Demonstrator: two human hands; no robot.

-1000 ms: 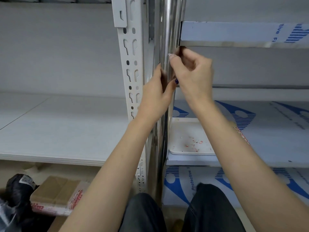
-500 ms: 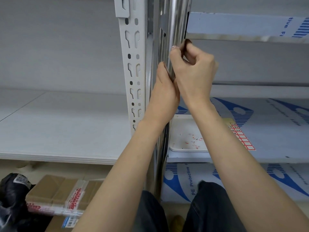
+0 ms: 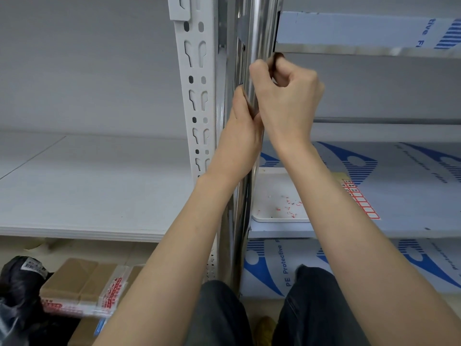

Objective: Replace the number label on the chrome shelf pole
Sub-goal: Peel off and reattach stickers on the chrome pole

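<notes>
Working at the chrome pole (image 3: 259, 33), both hands meet on it just above the middle of the head view, the pole running straight from 12 to 6 o'clock. The left hand (image 3: 239, 143) is wrapped on the pole from its 9 o'clock side, thumb lying up the metal. The right hand (image 3: 287, 101) sits at 1 o'clock of the left, fingers curled tight and thumb tip pressed to the pole. Whether it pinches a label or a small tool cannot be told, and the number label itself is hidden under the fingers.

At 5 o'clock of the hands, a white tray (image 3: 264, 196) on the shelf holds a scatter of small red scraps, likely picked-off bits of old label. A sheet of red-framed labels (image 3: 359, 201) lies just beyond the tray's 3 o'clock edge, partly behind the right forearm.

As a judgement, the job is midway: no fresh label shows on the pole, so either final scraping or sticking and pressing down remains.
</notes>
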